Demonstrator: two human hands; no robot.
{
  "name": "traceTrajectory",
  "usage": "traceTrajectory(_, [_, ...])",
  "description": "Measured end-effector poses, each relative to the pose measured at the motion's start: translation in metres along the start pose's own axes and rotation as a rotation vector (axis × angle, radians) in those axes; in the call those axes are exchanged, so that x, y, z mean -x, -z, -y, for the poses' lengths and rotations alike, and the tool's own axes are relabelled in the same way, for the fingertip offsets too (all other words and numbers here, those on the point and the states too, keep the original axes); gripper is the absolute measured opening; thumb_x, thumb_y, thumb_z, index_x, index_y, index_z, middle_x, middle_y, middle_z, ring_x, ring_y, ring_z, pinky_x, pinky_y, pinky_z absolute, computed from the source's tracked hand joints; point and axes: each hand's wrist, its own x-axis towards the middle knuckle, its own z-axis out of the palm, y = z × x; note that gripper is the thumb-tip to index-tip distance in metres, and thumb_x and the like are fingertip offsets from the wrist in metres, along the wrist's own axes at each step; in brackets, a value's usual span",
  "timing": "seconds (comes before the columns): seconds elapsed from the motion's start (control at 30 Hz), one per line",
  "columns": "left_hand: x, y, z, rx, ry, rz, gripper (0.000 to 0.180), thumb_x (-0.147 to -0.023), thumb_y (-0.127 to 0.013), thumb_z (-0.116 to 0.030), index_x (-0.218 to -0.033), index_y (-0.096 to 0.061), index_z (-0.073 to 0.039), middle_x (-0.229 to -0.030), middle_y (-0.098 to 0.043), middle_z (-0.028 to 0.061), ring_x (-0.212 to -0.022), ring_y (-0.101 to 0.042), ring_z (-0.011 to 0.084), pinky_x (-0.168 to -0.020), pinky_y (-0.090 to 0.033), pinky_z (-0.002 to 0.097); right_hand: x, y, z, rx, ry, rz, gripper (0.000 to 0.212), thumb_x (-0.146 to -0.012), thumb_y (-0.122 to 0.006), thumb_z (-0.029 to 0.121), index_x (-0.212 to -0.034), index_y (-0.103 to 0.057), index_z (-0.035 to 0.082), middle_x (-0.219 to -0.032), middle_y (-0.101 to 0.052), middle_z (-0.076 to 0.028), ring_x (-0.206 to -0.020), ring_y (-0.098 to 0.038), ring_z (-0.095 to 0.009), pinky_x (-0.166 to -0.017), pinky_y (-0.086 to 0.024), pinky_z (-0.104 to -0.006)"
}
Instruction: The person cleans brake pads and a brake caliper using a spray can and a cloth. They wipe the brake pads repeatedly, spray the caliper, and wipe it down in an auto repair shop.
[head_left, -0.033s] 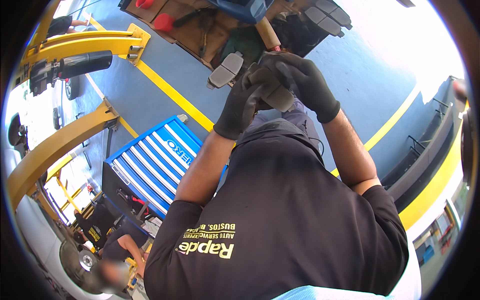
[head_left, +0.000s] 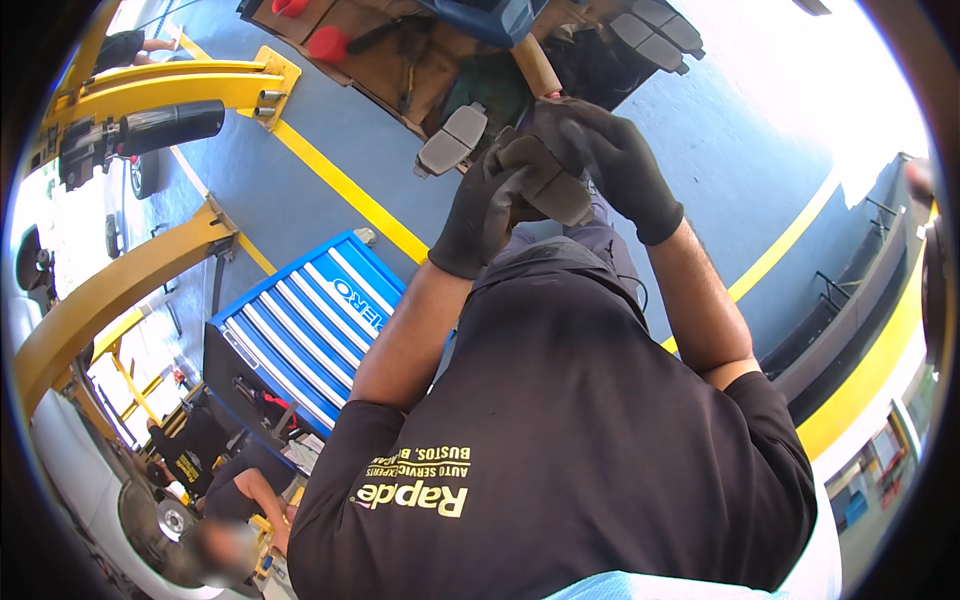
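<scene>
My left hand (head_left: 476,215), in a dark work glove, is closed around a grey brake pad (head_left: 552,187) with a groove across its face. The pad is tilted in front of my waist. My right hand (head_left: 622,168), gloved alike, has its fingers curled together at the far right side of that pad. What those fingers pinch, if anything, is hidden. Just past my left hand, another brake pad (head_left: 453,140) lies at the near edge of a cardboard-lined work surface (head_left: 375,80). Two more brake pads (head_left: 648,38) rest at its far right.
On the work surface are a red cup (head_left: 327,44), a brush (head_left: 408,70), a wooden handle (head_left: 535,67) and a blue container (head_left: 490,18). A blue tool cabinet (head_left: 310,320) stands at left, near yellow lift arms (head_left: 190,90). A co-worker (head_left: 250,495) is at lower left.
My right hand has shifted slightly, its fingers drawing back a little to the right along the far end of the brake pad. The left hand and its pad are nearly still.
</scene>
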Motion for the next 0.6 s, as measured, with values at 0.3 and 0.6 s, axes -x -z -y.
traceTrajectory(0.3, [-0.009, -0.002, 0.016, 0.133, -0.068, -0.13, 0.039, -0.1, -0.064, -0.007, -0.139, -0.059, -0.004, -0.126, -0.068, 0.0137, -0.116, -0.072, 0.0263, -0.098, -0.063, 0.0405, 0.026, 0.012, -0.024, 0.287, -0.013, -0.226, 0.036, -0.109, -0.06, 0.018, -0.138, -0.07, 0.0, -0.132, -0.075, -0.017, -0.118, -0.073, -0.026, -0.103, -0.055, -0.0359])
traceTrajectory(0.6, [-0.009, 0.012, 0.01, -1.248, -0.84, -0.102, 0.031, -0.108, -0.062, -0.008, -0.139, -0.058, -0.003, -0.126, -0.065, 0.0086, -0.111, -0.067, 0.0173, -0.092, -0.059, 0.0343, -0.007, -0.029, -0.001, 0.801, 0.433, 0.008, 0.033, -0.1, -0.066, 0.008, -0.131, -0.071, 0.001, -0.136, -0.071, -0.019, -0.126, -0.068, -0.036, -0.109, -0.055, -0.0443])
